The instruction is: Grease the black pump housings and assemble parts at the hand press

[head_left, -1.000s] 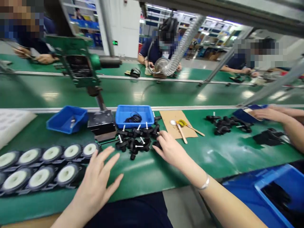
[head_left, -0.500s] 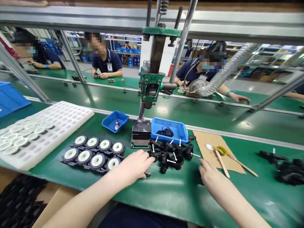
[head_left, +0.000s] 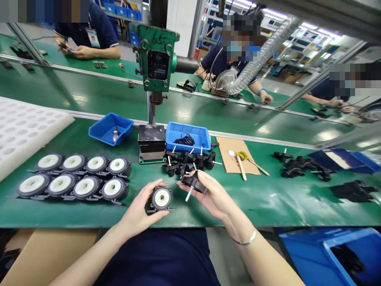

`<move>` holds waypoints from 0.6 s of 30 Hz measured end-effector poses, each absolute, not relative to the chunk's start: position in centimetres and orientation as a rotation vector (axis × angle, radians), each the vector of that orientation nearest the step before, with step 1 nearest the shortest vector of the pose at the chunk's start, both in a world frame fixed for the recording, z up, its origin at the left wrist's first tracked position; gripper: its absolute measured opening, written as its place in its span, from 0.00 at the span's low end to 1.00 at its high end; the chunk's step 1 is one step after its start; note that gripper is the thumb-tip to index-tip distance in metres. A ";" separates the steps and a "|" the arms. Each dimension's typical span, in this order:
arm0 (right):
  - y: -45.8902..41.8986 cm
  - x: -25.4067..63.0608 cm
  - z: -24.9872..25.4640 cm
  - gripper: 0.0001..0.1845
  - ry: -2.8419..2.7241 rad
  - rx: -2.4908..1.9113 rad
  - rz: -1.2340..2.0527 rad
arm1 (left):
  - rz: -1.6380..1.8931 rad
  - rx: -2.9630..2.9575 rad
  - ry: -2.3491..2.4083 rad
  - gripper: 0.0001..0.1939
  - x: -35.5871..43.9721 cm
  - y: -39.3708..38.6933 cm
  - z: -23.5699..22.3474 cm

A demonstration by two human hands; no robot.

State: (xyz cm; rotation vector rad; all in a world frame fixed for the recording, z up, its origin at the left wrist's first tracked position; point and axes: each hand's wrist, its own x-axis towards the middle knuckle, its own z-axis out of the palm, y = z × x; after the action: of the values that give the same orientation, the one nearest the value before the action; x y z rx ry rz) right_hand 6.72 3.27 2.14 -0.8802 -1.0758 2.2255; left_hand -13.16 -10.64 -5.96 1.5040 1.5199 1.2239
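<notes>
My left hand [head_left: 139,210] grips a round black housing with a white disc face [head_left: 161,198], held just above the near edge of the green bench [head_left: 268,202]. My right hand [head_left: 214,194] pinches a black part with a white pin [head_left: 193,183] right beside it. A pile of the same black pinned parts [head_left: 187,161] lies just behind my hands. Two rows of finished white-faced housings [head_left: 77,176] sit to the left.
A green press [head_left: 156,59] stands on a dark base [head_left: 151,141] behind the pile, between two blue bins [head_left: 111,127] [head_left: 187,135]. A white foam tray [head_left: 24,127] is far left. Cardboard with spoons [head_left: 239,159] and more black parts [head_left: 297,167] lie right. Other people work across the belt.
Both hands lifted off the bench and came together at the near edge. The left now holds a white-faced housing, the right a black pinned part. The camera dropped and swung.
</notes>
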 end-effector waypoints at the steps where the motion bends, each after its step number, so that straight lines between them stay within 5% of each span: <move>1: 3.2 6.1 2.2 0.16 -1.045 -0.855 2.258 | 1.246 1.448 1.498 0.40 -13.1 -10.6 -6.0; 7: 3.5 4.0 2.7 0.17 -1.148 -0.870 2.265 | 1.268 1.346 1.431 0.43 -12.9 -10.4 -6.0; 18: 3.0 2.3 2.0 0.15 -1.891 -0.647 1.736 | 1.294 1.284 1.418 0.48 -13.2 -10.1 -6.3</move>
State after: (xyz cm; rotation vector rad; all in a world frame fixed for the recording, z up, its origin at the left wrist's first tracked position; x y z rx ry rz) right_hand 2.31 2.99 1.98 -0.6468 -1.8912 1.7356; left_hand -13.24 -10.12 -6.33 1.2839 1.4183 1.2936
